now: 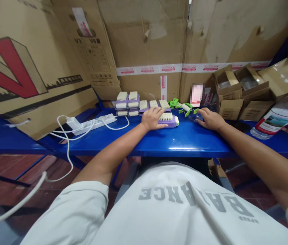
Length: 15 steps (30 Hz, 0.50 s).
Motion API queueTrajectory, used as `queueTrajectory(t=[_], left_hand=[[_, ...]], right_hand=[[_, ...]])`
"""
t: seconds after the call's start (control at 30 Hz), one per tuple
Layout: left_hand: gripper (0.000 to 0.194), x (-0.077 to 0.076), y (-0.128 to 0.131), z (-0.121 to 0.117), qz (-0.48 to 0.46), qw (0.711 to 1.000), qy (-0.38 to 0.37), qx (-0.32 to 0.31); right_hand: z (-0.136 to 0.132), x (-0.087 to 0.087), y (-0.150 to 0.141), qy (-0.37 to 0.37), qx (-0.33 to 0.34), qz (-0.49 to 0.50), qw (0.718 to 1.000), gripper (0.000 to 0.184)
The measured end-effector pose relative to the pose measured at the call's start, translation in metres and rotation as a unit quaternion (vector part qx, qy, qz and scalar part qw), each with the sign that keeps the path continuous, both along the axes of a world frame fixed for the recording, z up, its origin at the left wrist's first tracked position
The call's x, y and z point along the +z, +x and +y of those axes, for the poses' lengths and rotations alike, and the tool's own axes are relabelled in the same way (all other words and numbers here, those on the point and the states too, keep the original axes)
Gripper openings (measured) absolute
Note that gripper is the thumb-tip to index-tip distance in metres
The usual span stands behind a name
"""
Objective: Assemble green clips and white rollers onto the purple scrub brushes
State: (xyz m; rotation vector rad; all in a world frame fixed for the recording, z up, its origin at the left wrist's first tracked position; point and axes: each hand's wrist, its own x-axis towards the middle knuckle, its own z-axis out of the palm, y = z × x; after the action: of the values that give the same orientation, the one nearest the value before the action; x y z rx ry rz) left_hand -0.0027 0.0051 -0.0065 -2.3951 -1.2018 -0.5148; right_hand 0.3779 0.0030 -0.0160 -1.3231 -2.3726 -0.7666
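Observation:
On the blue table, my left hand (153, 119) rests on the left end of a purple holder (169, 124) topped with rows of cream pieces. Its thumb lies along the front side and its fingers reach over the back. Behind it stand similar purple holders (133, 104), some stacked at the left. Off to the right, my right hand (209, 119) has its fingers closed around a small clear plastic piece (199, 116), mostly covered by them. Bright green parts with cream rollers (185, 108) lie between the hands, close to my right fingertips.
A white power strip (95, 123) with cables lies at the left. Small open cardboard boxes (232, 109) stand at the back right, near a clear bottle (274, 119). Large cardboard sheets (144, 37) wall off the back. A pixelated upright item (196, 97) leans there.

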Motion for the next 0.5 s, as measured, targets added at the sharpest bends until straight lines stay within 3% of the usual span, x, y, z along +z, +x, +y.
queueTrajectory(t=[0.27, 0.4, 0.5], left_hand=[[0.076, -0.002, -0.043, 0.012, -0.098, 0.985, 0.021, 0.138], [0.056, -0.006, -0.054, 0.010, -0.049, 0.989, -0.045, 0.129], [0.056, -0.004, -0.059, 0.006, -0.045, 0.989, -0.056, 0.127]], right_hand=[[-0.003, -0.001, -0.002, 0.043, 0.065, -0.074, 0.994, 0.035], [-0.007, 0.005, -0.001, 0.052, 0.093, -0.101, 0.989, 0.030], [-0.016, 0.010, 0.009, 0.053, 0.081, -0.105, 0.990, 0.030]])
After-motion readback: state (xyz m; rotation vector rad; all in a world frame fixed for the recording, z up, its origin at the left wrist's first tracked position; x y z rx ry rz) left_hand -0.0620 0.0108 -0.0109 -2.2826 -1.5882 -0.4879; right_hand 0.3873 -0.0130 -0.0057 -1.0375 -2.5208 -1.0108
